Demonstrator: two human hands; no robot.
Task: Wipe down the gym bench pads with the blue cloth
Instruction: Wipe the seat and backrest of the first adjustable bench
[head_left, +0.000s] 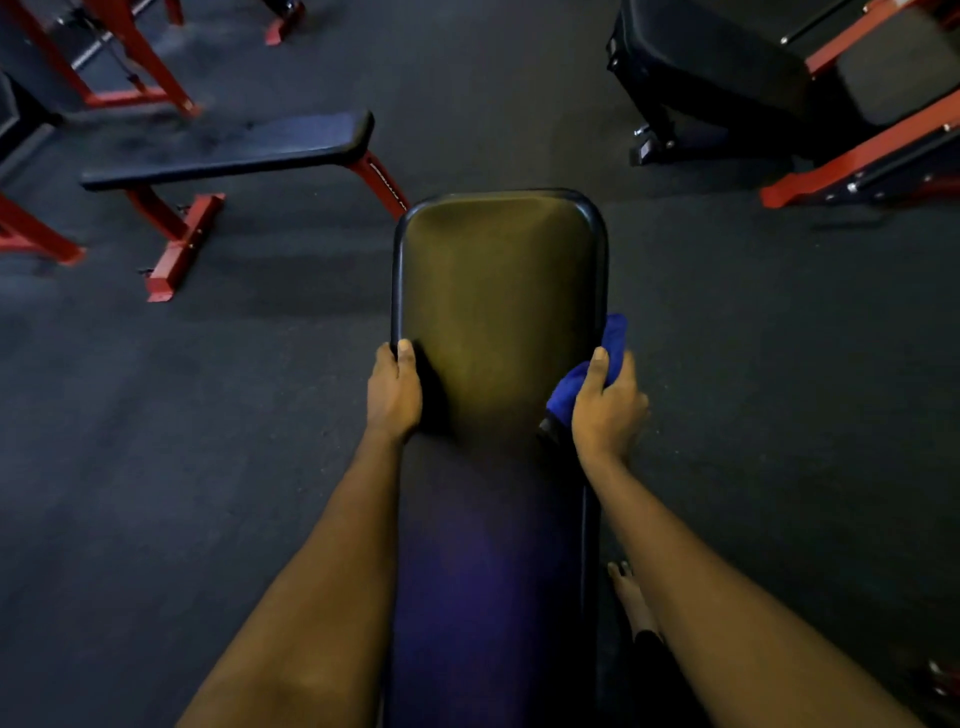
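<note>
Hands sit at the two long edges of the black bench pad (498, 286), arms stretched forward. Left hand (393, 389) grips the left edge, thumb on top, fingers curled over the side. Right hand (608, 405) clutches the bunched blue cloth (615, 332) against the pad's right edge, thumb lying on the cloth, and cloth sticks out beyond the fingers. Bare foot (631, 597) on dark floor (753, 364), right of the bench. Another flat bench (234, 150) with red legs stands upper left, well apart.

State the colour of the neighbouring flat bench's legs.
Red bench legs, seen in the head view.
</note>
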